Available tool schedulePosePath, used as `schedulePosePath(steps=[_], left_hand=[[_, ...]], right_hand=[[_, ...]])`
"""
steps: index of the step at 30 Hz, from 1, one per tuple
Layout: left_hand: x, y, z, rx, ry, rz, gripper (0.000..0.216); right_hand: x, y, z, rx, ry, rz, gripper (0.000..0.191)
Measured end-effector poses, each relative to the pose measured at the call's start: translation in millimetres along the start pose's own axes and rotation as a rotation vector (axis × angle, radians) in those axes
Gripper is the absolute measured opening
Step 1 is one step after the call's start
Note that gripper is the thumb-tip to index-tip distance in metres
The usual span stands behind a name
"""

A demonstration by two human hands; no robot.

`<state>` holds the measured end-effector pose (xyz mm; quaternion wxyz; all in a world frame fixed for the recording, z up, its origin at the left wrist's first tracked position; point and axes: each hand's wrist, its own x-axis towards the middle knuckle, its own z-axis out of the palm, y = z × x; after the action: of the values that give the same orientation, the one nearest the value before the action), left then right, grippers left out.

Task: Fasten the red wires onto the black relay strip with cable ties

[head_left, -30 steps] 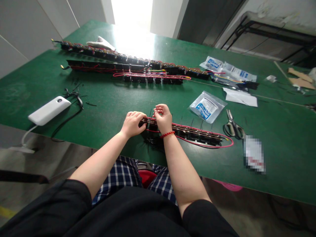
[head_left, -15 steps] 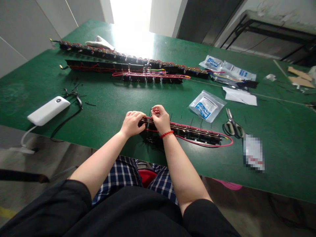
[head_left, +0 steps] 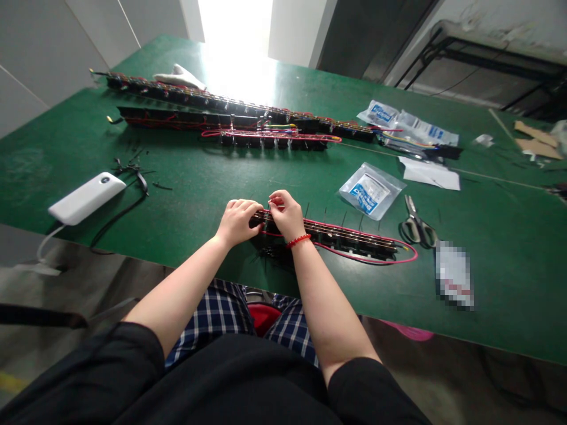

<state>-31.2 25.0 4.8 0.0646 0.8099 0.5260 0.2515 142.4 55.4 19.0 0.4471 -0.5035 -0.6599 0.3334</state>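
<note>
In the head view, a black strip-shaped wiring assembly (head_left: 349, 239) lies on the table in front of me, with wires along its top and a red wire loop (head_left: 415, 254) past its right end. My left hand (head_left: 239, 222) is closed round the assembly's left end. Just right of it, my right hand (head_left: 287, 215) has thumb and fingertips pinched on a thin black cable tie (head_left: 268, 208) at the strip. Several more cable ties (head_left: 344, 219) stick up along the far side. A dark bunch of thin pieces (head_left: 270, 252) sits below my hands, partly in shadow.
Longer wired black assemblies (head_left: 177, 118) lie across the back of the green table (head_left: 186, 177). On the right are scissors (head_left: 416, 224), a clear plastic bag (head_left: 372, 190) and a blurred-out packet (head_left: 454, 274). A white power bank (head_left: 86, 199) with a cable lies left, beside black tie scraps (head_left: 130, 168).
My right hand's fingertips have dropped slightly and shifted a little left, close to the strip. The cable tie at them shows less length above the strip. My left hand has stayed in place.
</note>
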Motion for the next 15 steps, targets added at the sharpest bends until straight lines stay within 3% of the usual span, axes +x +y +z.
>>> schedulePosePath(steps=[15], left_hand=[[1.6,-2.3,2.9,0.016,-0.022,-0.019,0.034]], right_hand=[[-3.1,-1.9,2.5,-0.154,-0.05,-0.07,0.012]])
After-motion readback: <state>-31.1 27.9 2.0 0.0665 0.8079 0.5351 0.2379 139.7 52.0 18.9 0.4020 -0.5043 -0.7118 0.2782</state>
